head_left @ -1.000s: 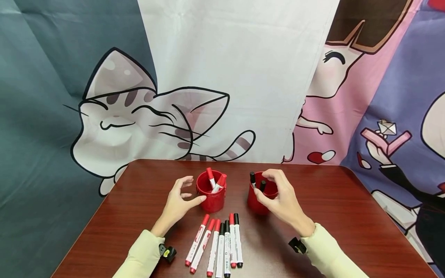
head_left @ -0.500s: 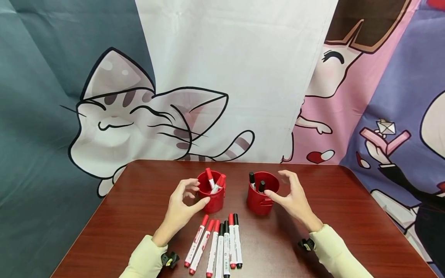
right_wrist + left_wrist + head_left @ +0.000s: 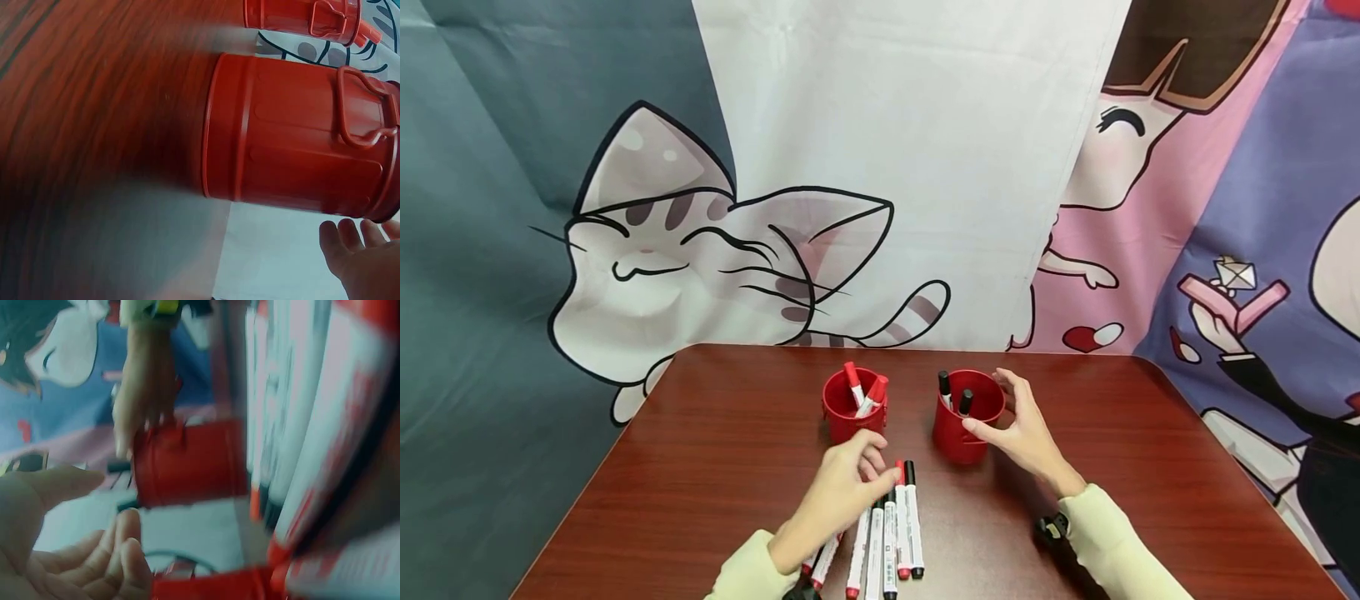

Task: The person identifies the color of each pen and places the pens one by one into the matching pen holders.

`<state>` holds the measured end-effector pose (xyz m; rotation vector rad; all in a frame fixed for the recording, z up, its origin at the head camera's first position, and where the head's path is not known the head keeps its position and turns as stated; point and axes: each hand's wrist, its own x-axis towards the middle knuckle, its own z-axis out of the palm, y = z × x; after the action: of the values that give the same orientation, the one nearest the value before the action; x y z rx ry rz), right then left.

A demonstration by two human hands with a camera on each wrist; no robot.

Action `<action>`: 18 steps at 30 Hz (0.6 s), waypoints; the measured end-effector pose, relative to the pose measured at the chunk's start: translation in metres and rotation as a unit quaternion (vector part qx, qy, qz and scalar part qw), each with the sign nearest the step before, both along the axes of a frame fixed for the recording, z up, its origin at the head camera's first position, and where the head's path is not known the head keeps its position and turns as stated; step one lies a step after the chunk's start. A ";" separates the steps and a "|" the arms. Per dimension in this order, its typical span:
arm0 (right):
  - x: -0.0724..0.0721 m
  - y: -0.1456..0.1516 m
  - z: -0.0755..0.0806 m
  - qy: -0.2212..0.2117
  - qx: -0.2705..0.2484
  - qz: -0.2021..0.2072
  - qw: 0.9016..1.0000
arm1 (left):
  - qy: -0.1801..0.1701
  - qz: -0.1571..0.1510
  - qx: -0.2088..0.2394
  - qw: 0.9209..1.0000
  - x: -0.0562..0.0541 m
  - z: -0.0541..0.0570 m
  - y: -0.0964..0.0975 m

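Note:
My left hand [image 3: 846, 487] hovers over the upper ends of a row of red-capped and black-capped markers [image 3: 875, 554], fingers loosely bent and nothing between them. In the left wrist view the left-hand fingers [image 3: 128, 550] are apart from the blurred markers [image 3: 319, 412]. My right hand [image 3: 1030, 437] is beside the right red bucket [image 3: 958, 446], thumb at its near side and fingers by the far right rim. The right wrist view shows fingertips [image 3: 350, 234] close to the bucket's rim; contact is unclear. Two black-capped markers [image 3: 966, 403] stand in this bucket.
The left red bucket [image 3: 842, 429] holds two red-capped markers [image 3: 875, 395], just beyond my left hand. Both buckets stand on a brown wooden table [image 3: 715, 433]. A printed cloth backdrop [image 3: 910, 142] hangs behind the table's far edge.
My left hand has left the left bucket's side and come down and right over the markers. The right hand moved from above the right bucket to its right side.

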<state>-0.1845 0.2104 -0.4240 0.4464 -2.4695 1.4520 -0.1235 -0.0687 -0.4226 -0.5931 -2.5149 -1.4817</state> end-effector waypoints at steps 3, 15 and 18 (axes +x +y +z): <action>-0.010 0.003 -0.015 -0.007 -0.004 -0.008 1.000 | -0.013 0.012 -0.045 0.999 0.006 -0.008 0.015; -0.015 0.001 -0.027 -0.045 -0.009 -0.021 0.999 | -0.026 0.046 -0.208 0.977 0.021 -0.020 0.051; -0.016 0.000 -0.029 -0.041 -0.017 -0.023 0.999 | -0.038 0.045 -0.235 0.970 0.020 -0.022 0.055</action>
<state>-0.2003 0.2104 -0.4528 0.3270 -2.4968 1.5203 -0.1036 -0.0138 -0.4443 -0.4811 -2.9257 -0.8897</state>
